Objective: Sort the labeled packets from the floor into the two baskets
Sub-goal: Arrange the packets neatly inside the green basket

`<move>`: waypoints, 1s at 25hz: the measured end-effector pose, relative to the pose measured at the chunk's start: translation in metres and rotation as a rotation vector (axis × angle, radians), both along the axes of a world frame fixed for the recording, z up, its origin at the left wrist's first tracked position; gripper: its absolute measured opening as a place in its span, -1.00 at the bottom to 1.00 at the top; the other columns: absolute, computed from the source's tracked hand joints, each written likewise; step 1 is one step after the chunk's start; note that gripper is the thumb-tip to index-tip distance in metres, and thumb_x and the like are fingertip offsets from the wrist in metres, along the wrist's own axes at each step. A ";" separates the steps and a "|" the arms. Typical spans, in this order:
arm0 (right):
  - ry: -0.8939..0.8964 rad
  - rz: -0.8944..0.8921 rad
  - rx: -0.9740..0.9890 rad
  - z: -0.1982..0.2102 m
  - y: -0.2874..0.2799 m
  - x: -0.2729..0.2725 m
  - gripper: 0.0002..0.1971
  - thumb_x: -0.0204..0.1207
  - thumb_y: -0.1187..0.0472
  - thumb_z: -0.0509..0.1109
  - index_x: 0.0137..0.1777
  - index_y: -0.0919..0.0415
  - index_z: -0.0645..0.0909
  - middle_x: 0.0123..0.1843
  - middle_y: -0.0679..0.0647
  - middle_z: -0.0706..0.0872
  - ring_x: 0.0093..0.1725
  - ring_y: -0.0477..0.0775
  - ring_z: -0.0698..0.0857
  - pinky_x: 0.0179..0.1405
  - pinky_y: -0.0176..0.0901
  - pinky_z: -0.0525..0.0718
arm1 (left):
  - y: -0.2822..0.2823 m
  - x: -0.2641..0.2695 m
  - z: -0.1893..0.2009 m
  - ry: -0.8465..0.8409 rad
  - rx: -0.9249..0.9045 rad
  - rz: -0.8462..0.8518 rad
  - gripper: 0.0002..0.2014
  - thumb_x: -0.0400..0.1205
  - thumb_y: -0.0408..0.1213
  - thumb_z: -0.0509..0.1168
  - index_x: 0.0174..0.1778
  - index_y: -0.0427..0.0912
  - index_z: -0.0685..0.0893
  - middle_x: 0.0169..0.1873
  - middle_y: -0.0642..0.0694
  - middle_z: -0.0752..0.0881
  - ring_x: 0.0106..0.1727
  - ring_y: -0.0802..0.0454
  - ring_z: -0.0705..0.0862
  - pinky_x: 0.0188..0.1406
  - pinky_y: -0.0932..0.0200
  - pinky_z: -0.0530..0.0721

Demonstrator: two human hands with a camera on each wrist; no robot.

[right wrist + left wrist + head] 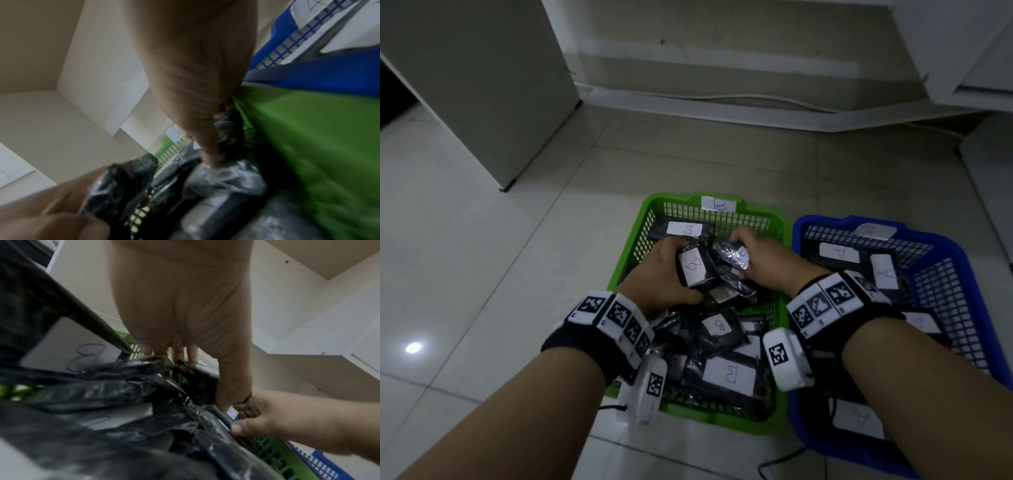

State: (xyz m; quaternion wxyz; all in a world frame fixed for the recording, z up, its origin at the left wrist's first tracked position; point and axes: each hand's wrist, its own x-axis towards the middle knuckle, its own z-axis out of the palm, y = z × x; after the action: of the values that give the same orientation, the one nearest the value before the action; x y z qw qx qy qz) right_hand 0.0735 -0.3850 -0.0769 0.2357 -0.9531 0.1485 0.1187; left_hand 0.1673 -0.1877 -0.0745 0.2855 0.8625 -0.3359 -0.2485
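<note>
The left hand (654, 274) curls around a black packet with a white label marked B (693, 267), and it holds this packet over the middle of the green basket (643, 219), which also carries a B tag on its far rim. The right hand (760, 260) pinches a second, crumpled B packet (732, 255) just beside the first one, above the same basket. Under both hands many B packets lie in a loose pile, and the blue basket (801, 236) on the right, touching the green one, holds the packets marked A. I see no packet left on the floor (482, 274), so the sorting seems nearly finished. A risk, in my opinion, is that the slippery plastic slides off the high pile and goes over the rim into the blue basket, because the two baskets stand so close. The floor is pale glossy tile in a dim room, with white cabinets (482, 85) behind the baskets.
</note>
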 end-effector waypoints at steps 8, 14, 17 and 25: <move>0.142 0.093 -0.030 0.001 0.015 -0.012 -0.39 0.57 -0.12 0.30 0.57 -0.35 0.14 0.24 0.13 0.43 0.25 0.21 0.54 0.07 -0.15 0.50 | 0.031 0.012 -0.008 -0.140 -0.110 0.030 -0.09 0.18 -0.17 0.62 0.44 0.05 0.34 0.31 0.04 0.37 0.26 0.11 0.49 0.27 0.15 0.53; -0.013 -0.186 0.341 0.025 0.010 -0.002 -0.37 0.35 0.19 0.60 0.42 0.08 0.47 0.30 0.09 0.63 0.27 0.13 0.62 0.26 -0.04 0.57 | 0.045 0.019 -0.013 -0.080 -0.119 -0.053 -0.05 0.15 -0.12 0.63 0.47 0.06 0.36 0.35 0.04 0.38 0.33 0.13 0.45 0.36 0.17 0.48; -0.161 -0.184 0.063 0.037 0.000 0.018 -0.49 0.37 0.19 0.56 0.32 0.12 0.53 0.19 0.08 0.58 0.18 0.12 0.58 0.09 -0.15 0.49 | 0.045 0.020 -0.015 -0.073 -0.128 -0.051 -0.03 0.12 -0.05 0.60 0.48 0.06 0.36 0.35 0.04 0.39 0.33 0.12 0.46 0.39 0.15 0.47; 0.304 0.050 -0.045 0.000 0.001 0.041 -0.32 0.39 -0.08 0.52 0.43 0.18 0.39 0.34 0.19 0.57 0.23 0.19 0.58 0.09 -0.15 0.50 | 0.047 0.021 -0.017 -0.055 -0.156 -0.052 -0.06 0.11 -0.01 0.54 0.47 0.08 0.37 0.33 0.06 0.39 0.32 0.14 0.46 0.35 0.19 0.48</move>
State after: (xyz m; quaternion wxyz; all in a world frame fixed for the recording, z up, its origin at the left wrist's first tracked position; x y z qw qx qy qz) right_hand 0.1142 -0.3844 -0.0772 0.1861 -0.9326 0.1612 0.2640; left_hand 0.1878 -0.1409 -0.0919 0.3361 0.8349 -0.3845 -0.2053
